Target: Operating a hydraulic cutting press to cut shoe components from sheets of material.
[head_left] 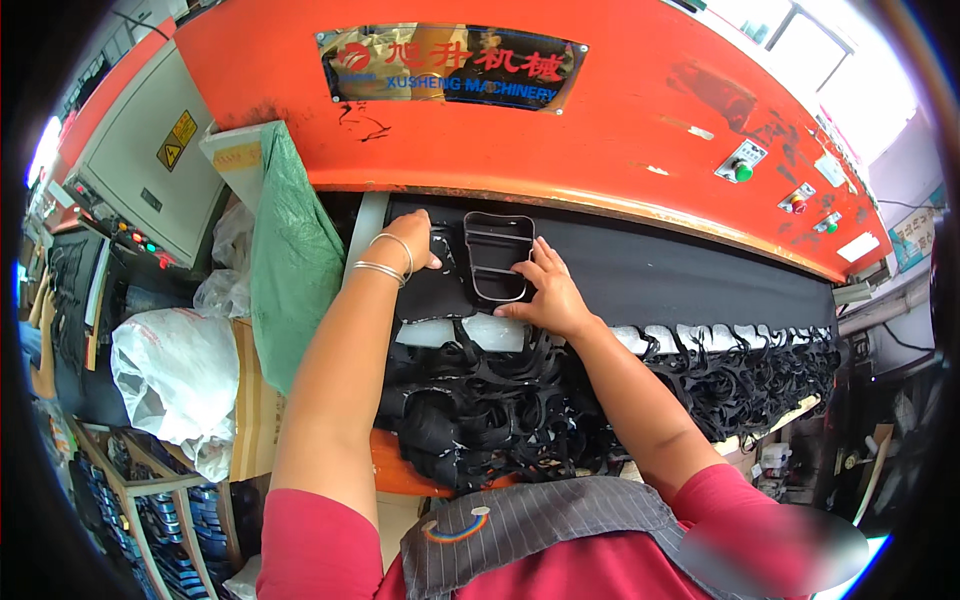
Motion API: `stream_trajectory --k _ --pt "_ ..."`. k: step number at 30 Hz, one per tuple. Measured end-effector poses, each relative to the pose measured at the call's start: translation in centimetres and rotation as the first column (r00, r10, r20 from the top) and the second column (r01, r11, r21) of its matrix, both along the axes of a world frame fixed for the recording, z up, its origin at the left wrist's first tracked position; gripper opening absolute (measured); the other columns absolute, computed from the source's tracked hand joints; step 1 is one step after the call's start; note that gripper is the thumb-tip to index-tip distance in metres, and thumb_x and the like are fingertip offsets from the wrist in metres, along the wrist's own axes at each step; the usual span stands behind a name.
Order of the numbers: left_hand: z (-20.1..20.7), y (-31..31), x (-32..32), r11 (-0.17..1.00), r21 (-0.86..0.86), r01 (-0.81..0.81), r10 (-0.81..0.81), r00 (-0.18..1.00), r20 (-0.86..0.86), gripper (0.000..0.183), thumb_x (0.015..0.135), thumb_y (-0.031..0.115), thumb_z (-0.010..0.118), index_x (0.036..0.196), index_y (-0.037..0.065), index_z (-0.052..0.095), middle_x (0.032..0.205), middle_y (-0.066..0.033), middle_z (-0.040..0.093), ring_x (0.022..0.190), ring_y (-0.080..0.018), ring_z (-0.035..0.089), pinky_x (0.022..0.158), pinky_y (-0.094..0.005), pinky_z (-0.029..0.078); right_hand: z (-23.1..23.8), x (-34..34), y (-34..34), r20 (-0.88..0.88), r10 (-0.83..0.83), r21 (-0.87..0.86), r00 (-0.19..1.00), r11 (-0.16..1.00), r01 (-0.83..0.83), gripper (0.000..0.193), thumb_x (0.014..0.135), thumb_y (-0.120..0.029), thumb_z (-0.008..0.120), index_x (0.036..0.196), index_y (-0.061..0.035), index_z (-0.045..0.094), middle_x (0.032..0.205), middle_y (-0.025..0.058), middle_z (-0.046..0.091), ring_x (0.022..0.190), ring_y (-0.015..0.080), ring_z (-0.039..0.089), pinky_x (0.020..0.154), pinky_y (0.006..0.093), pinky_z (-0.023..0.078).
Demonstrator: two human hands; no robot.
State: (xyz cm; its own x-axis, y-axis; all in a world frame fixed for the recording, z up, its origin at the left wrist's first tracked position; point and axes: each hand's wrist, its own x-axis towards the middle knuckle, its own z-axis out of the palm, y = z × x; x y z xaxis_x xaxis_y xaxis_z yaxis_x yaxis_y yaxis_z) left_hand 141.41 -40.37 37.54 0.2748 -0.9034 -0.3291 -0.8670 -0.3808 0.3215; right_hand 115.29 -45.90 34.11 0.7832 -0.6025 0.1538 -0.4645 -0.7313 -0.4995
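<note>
A black-walled cutting die (500, 298), a rounded tall frame with inner crossbars, stands on the black sheet material (650, 260) under the orange machine. My right hand (552, 293) grips its right side, thumb near the lower corner and fingers along the wall. Just left of the die, my left hand (408, 240) is closed, fingers curled down at the sheet's cut edge. Whatever lies between those fingers is hidden against the black material. White flecks mark the cut lines beside my fingertips.
The orange press body (640, 130) spans the far side, with green and red buttons at right. Tangled black offcuts (480, 420) hang over the near edge. To the left are a green sheet (290, 270), a white plastic bag (175, 375) and a grey cabinet (150, 150).
</note>
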Motion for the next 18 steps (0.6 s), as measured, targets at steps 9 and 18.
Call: stream_trajectory --k 9,18 --pt "0.4 9.2 0.4 0.851 -0.473 -0.230 0.037 0.923 -0.382 0.042 0.076 0.021 0.076 0.107 -0.002 0.058 0.100 -0.0182 0.062 0.095 -0.0333 0.060 0.089 -0.0342 0.047 -1.7 -0.6 1.5 0.071 0.011 -0.119 0.997 0.993 -0.002 0.075 0.057 -0.057 0.081 0.109 -0.0059 0.065 0.133 0.0352 0.044 0.134 0.0438 0.034 0.111 0.0490 0.027" --pt "2.0 25.1 -4.5 0.614 -0.551 -0.566 -0.517 0.239 -0.822 0.041 0.077 0.012 0.075 0.110 0.000 0.053 0.089 -0.0098 0.063 0.086 -0.0206 0.064 0.080 -0.0350 0.051 -1.1 -0.6 0.8 0.131 0.060 -0.274 0.990 0.962 -0.022 0.069 0.058 -0.056 0.081 0.103 -0.0057 0.065 0.125 0.0326 0.050 0.129 0.0455 0.040 0.110 0.0506 0.029"
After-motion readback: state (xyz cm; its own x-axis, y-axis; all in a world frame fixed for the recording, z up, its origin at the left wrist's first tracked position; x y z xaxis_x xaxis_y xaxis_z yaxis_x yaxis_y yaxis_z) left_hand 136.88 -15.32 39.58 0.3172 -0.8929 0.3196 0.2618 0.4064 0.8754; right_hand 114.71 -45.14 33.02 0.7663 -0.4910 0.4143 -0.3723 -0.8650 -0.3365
